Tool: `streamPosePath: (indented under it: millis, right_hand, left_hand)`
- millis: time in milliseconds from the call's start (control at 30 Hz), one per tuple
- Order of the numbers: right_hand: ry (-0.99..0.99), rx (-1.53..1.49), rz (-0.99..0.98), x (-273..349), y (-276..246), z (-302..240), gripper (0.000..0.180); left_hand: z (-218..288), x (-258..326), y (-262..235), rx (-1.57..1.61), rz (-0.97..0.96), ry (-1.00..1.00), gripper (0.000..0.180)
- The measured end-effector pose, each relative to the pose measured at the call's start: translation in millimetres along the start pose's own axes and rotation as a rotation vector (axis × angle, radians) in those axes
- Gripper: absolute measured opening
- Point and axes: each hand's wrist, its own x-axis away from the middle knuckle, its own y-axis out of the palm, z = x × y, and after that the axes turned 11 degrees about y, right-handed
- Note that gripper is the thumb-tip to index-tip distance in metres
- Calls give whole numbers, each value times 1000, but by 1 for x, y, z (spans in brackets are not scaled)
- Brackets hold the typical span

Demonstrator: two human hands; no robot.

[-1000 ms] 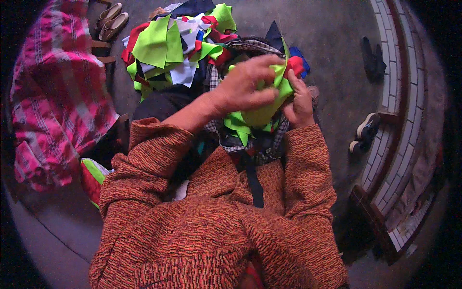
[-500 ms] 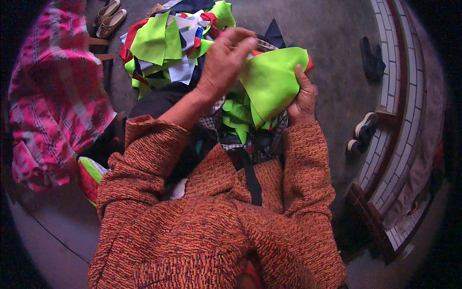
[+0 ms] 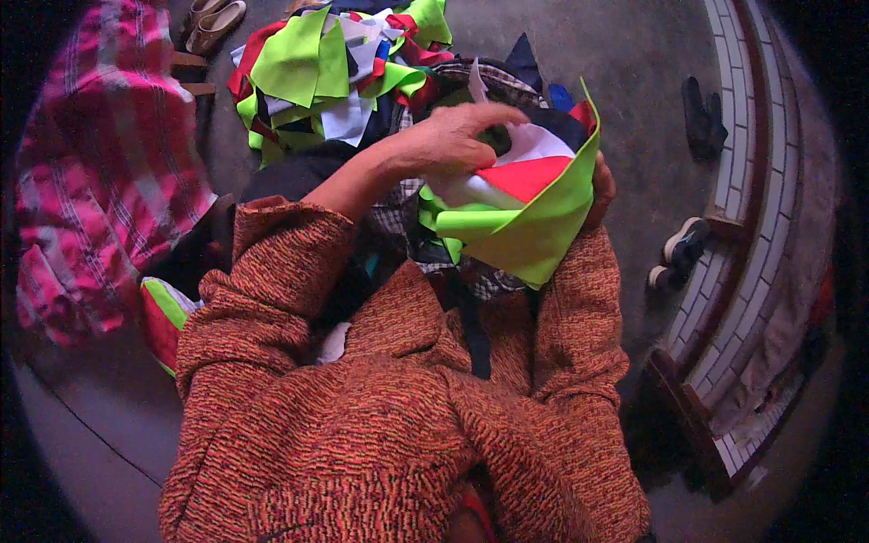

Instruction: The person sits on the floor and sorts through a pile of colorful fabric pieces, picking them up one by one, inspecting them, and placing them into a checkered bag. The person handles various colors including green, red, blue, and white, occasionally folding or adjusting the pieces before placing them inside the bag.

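My right hand [image 3: 601, 192] grips a loose stack of fabric pieces at its right edge, with most of its fingers hidden behind the cloth. A large lime-green fabric piece [image 3: 543, 237] folds over toward me, and a red piece [image 3: 529, 178] and a white piece [image 3: 541, 143] lie inside it. Over the stack's left side is my left hand [image 3: 453, 140], its thumb and forefinger spread apart. The thumb is against or just above the red piece; I cannot tell which. Beneath both hands, checked cloth [image 3: 389, 222] and more green scraps lie across my lap.
A heap of green, red, white and dark fabric scraps [image 3: 299, 72] lies beyond my left hand. Pink checked cloth [image 3: 109, 172] hangs at far left, near tan shoes [image 3: 215, 27]. On the right are dark shoes [image 3: 683, 252] and a tiled step [image 3: 724, 253].
The green piece has tipped down toward me, exposing red and white pieces. My left hand has moved right and lower, its fingers spreading. My right hand keeps its hold.
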Motion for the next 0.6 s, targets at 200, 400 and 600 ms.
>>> streamPosePath:
  millis: [200, 400, 600]
  right_hand:
    - [-135, 30, 151, -4, -17, -4, 42]
    - [-240, 67, 207, -8, -15, -11, 40]
    - [-377, 132, 236, -10, -16, -15, 42]
  left_hand:
    - [17, -1, 2, 504, -222, -182, 52]
    - [14, 0, 5, 612, -209, -111, 47]
    - [22, 2, -9, 342, -153, -135, 30]
